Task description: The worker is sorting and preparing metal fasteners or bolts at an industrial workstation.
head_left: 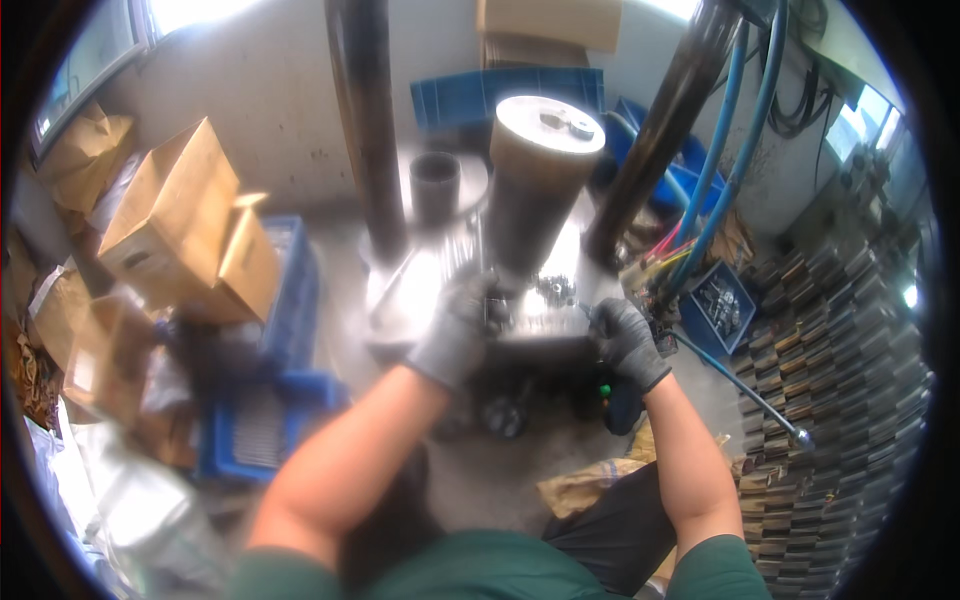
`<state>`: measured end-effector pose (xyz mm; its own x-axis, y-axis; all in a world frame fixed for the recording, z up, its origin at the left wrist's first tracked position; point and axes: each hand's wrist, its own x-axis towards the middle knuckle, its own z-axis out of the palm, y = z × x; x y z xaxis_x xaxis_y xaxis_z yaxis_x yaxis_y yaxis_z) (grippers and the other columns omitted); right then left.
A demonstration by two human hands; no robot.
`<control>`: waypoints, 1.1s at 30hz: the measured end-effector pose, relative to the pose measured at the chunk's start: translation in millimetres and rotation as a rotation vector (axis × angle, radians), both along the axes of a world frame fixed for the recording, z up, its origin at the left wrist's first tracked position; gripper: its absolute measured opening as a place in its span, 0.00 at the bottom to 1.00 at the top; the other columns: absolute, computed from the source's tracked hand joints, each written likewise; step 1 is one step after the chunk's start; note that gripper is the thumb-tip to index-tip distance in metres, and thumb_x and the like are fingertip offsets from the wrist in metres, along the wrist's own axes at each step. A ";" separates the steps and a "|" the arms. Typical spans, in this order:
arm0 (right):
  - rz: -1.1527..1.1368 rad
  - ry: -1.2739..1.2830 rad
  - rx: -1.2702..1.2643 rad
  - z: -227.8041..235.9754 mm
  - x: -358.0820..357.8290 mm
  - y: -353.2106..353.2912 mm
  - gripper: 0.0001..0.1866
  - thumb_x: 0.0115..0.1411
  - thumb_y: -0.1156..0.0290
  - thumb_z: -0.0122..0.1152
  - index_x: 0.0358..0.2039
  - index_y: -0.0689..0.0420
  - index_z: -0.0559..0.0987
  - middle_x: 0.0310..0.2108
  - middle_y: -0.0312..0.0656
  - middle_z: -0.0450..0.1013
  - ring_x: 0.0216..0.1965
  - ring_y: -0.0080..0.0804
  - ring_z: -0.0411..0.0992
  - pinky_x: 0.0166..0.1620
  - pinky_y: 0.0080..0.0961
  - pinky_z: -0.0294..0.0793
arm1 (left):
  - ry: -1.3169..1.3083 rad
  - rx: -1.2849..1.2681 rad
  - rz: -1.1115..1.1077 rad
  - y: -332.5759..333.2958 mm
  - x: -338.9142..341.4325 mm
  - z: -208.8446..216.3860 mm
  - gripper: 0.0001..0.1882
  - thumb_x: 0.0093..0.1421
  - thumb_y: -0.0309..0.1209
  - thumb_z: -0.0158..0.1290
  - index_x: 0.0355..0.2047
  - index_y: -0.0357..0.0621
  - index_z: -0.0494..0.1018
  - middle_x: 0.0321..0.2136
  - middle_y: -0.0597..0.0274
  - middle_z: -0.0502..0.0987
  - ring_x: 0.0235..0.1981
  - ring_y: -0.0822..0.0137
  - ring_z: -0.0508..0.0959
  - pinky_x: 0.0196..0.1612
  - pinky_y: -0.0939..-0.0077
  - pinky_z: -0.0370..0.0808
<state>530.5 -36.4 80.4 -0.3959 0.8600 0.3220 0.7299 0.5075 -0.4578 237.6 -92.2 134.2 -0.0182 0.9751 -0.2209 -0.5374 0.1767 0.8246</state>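
Note:
A machine with a bright metal bed [545, 322] stands before me, and a thick metal cylinder [535, 190] with a shiny round top rises over it. My left hand [455, 330], in a grey glove, is at the bed's left front, close to the cylinder's lower end. Blur hides its fingers and anything they may hold. At the bed's right front corner is my right hand [628, 342], gloved too, with its fingers curled in. Whatever lies inside them is too small or hidden to name. Small dark bits [556, 290] lie on the bed between the hands.
Dark posts [368, 120] flank the cylinder, with a short dark tube [434, 185] behind left. Cardboard boxes [175, 225] and blue crates [290, 300] stand left. Blue hoses [722, 150], a blue bin of metal parts [720, 308] and stacked metal pieces [840, 370] are right.

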 end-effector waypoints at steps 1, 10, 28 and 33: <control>0.040 -0.004 -0.004 1.7 2.3 -2.4 0.07 0.50 0.76 0.65 0.30 0.57 0.77 0.31 0.52 0.74 0.38 0.55 0.73 0.42 0.45 0.73 | -0.018 -0.014 -0.015 1.5 3.9 -1.3 0.20 0.71 0.31 0.45 0.62 0.46 0.67 0.32 0.61 0.78 0.20 0.79 0.73 0.19 0.88 0.68; 0.051 -0.028 0.026 1.5 6.4 -9.4 0.10 0.51 0.79 0.67 0.32 0.57 0.75 0.29 0.46 0.73 0.34 0.45 0.73 0.42 0.36 0.75 | 0.049 0.016 -0.055 4.6 16.2 -20.5 0.13 0.68 0.31 0.51 0.52 0.44 0.71 0.31 0.63 0.78 0.20 0.79 0.74 0.17 0.89 0.67; 0.084 0.737 -0.537 55.7 -39.4 -70.4 0.12 0.56 0.76 0.70 0.38 0.57 0.76 0.32 0.32 0.74 0.35 0.19 0.71 0.40 0.23 0.76 | 0.563 0.205 -0.455 -20.1 44.2 0.3 0.12 0.66 0.37 0.61 0.43 0.42 0.76 0.33 0.64 0.79 0.36 0.75 0.78 0.41 0.75 0.79; 0.070 1.002 -0.720 70.8 -43.1 -82.4 0.20 0.57 0.75 0.71 0.49 0.58 0.76 0.36 0.35 0.75 0.38 0.20 0.72 0.43 0.23 0.77 | 0.375 0.128 -0.406 -24.7 42.8 9.7 0.10 0.65 0.35 0.59 0.43 0.45 0.75 0.31 0.66 0.77 0.33 0.77 0.76 0.37 0.79 0.77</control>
